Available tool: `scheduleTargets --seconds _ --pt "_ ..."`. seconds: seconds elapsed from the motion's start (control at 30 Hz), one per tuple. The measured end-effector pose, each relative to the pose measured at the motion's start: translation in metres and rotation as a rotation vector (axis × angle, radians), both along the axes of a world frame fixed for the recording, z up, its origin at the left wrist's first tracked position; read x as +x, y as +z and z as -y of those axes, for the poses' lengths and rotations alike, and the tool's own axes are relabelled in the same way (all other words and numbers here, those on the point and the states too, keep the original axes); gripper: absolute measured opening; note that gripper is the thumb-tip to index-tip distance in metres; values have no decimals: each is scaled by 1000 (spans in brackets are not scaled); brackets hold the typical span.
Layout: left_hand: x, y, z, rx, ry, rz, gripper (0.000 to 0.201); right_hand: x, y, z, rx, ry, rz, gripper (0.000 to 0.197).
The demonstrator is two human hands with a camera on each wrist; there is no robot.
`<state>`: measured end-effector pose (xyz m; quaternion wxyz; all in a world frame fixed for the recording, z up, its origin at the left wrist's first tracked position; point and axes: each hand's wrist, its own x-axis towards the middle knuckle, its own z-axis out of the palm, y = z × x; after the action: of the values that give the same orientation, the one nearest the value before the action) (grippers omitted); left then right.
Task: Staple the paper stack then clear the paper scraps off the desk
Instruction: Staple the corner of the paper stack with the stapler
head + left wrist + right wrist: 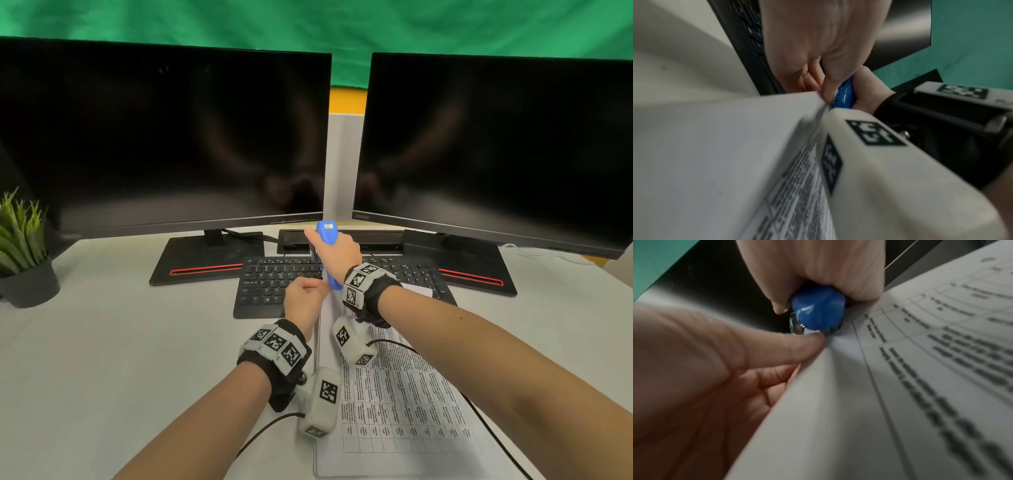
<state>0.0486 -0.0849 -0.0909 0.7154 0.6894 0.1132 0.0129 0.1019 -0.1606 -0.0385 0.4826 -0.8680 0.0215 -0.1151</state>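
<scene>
Stapling is underway: the right hand (337,253) grips the blue stapler (328,253) on the paper stack (394,387) corner pinched between the left hand (305,301) fingers (797,344) above the table (137,342); no scraps visible, clearing remains.

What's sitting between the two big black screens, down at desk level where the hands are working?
The right hand grips a blue stapler there, clamped on the paper stack's corner, which the left hand pinches. The keyboard lies beneath. The head view shows this.
</scene>
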Motion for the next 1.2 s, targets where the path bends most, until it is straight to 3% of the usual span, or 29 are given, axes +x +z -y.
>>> scheduleTargets --seconds 0.07,0.2,0.37,0.67,0.77,0.87,1.0,1.07,1.13,1.2 --pt "0 3 -3 -8 -34 -4 20 2 -2 -1 6 3 22 44" --pt "-4 14 -8 -90 -243 -37 38 4 -5 2 4 2 58 47" --pt "-7 20 -15 15 -369 8 38 4 -7 -1 -7 28 68 48" --pt "-9 26 -12 104 -316 9 32 4 -9 -7 44 -43 72 48" --pt "-13 29 -11 56 -385 -81 45 -5 1 -2 56 31 34 39" --pt "-10 25 -8 160 -388 -118 54 -17 19 8 217 -11 37 41" --pt "-8 18 -4 188 -287 -145 12 -20 49 44 664 -201 14 45" --pt "-12 18 -1 138 -256 -150 11 -24 53 81 816 -203 -58 43" --pt "-20 21 3 203 -238 -84 28 -33 43 128 805 -192 -167 37" --pt "-33 31 6 285 -227 4 40 -49 25 173 565 -287 -295 33"
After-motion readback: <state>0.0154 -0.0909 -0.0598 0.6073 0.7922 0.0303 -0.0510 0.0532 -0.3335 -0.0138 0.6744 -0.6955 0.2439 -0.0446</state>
